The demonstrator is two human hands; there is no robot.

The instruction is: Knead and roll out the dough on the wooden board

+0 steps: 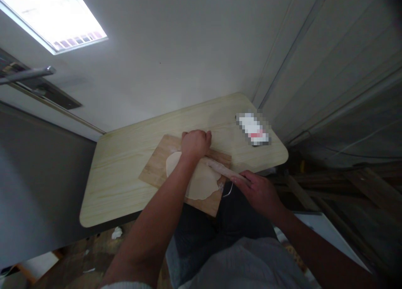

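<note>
A thin sheet of dough point(201, 181) lies spread over a wooden cutting board point(156, 160), which sits at an angle across the table's front edge. Over the far part of the dough runs a pale wooden rolling pin point(223, 170). My right hand point(258, 191) is wrapped round its right end, just off the board. At the far edge of the board my left hand point(196, 143) is closed with fingers curled down, seemingly round the pin's other end; the hand itself hides that end. My left forearm covers part of the dough.
The board rests on a light wood-grain table point(122, 163) with rounded corners. A blurred-out, phone-like object point(253, 129) lies at its right end. Behind stands a pale wall or door with a metal handle point(29, 74). Wooden planks point(373, 184) are at the right.
</note>
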